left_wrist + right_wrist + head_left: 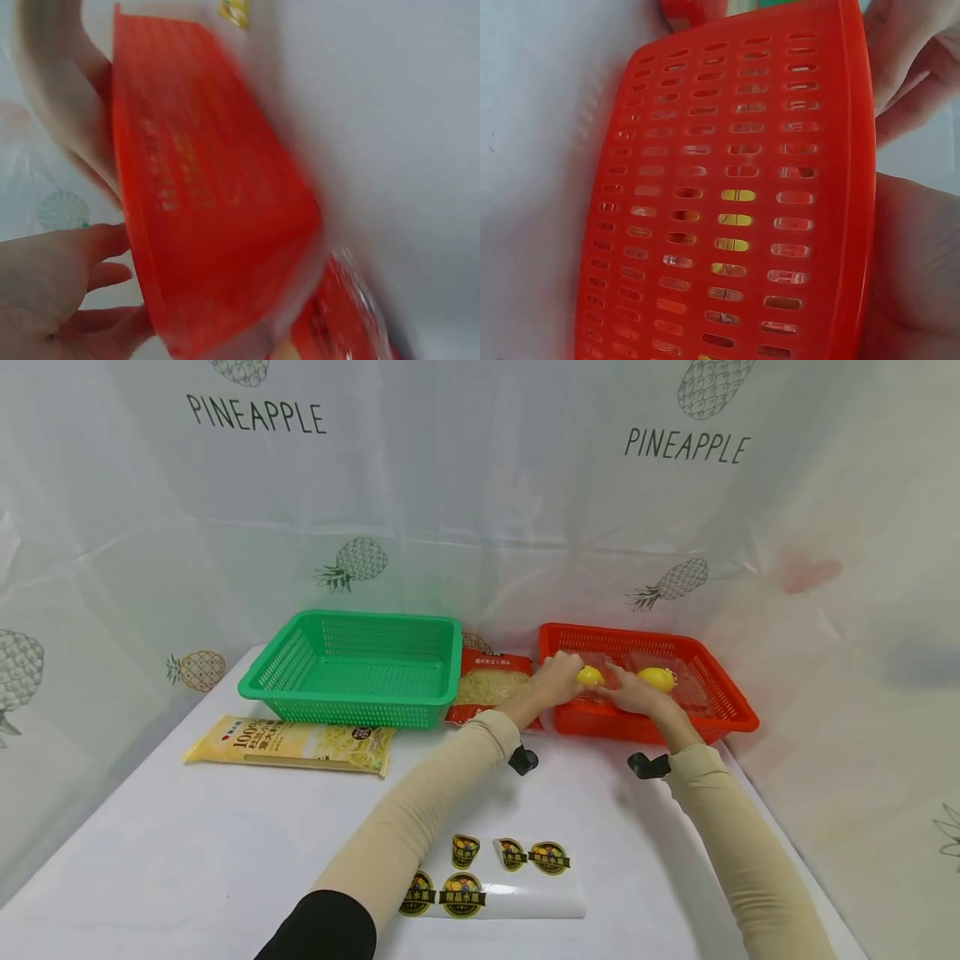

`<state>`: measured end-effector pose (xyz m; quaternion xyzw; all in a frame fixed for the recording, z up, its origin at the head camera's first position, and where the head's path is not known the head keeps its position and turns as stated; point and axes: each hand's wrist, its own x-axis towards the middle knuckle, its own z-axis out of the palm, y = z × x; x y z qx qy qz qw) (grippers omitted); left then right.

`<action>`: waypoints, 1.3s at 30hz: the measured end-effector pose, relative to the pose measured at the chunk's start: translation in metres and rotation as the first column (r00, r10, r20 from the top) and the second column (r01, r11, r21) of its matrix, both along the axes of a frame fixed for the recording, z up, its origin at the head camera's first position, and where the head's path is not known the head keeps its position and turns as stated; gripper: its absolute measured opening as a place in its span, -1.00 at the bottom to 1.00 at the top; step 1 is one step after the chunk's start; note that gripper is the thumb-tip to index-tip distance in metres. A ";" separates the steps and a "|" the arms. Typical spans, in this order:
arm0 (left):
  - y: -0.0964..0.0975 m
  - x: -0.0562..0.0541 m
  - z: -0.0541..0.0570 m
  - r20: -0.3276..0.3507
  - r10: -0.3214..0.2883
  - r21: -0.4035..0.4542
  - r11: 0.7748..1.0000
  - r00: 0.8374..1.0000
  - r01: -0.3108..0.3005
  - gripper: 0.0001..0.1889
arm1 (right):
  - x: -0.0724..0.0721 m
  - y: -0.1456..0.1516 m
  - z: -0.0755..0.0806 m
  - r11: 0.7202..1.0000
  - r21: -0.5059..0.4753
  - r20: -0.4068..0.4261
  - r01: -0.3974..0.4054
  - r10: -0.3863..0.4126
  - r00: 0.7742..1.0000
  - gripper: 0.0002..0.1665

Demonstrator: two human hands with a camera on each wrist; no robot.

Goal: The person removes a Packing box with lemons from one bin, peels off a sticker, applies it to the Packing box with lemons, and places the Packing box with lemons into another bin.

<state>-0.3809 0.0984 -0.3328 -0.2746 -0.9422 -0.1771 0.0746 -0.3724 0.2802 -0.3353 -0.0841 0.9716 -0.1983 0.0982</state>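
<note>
In the head view, both hands reach over the near rim of the red basket (660, 642). A yellow lemon (590, 677) shows between them, beside clear plastic wrapping. My left hand (553, 683) bends over the basket's left part, its fingertips partly hidden; I cannot tell whether they grip anything. From the right, my right hand (637, 693) points thumb and fingers apart toward that lemon. A second lemon (657, 679) lies farther right, in clear packaging. In the right wrist view, yellow shows through the slots of the basket wall (705, 172), with the right palm (915, 255) beside the rim.
A green basket (352, 693) stands left, behind a yellow pasta bag (292, 745). A red pasta bag (491, 681) lies between the baskets, partly under the left arm. A sheet of round stickers (525, 893) lies near the front. Pineapple-printed plastic curtain (480, 485) encloses the table.
</note>
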 end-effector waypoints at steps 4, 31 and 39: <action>0.011 0.007 0.001 0.128 0.021 0.046 0.999 0.992 -0.027 -0.67 | -0.001 0.002 0.001 1.000 -0.027 0.012 -0.013 0.014 1.000 0.03; 0.033 0.021 0.008 0.218 0.161 -0.105 0.984 0.963 -0.141 -0.85 | -0.006 0.012 -0.002 0.990 -0.140 0.009 -0.020 0.021 1.000 0.01; 0.030 0.021 0.006 0.190 0.132 0.044 0.989 0.973 -0.143 -0.77 | -0.003 0.017 0.000 0.986 -0.158 -0.055 -0.047 0.039 0.998 0.00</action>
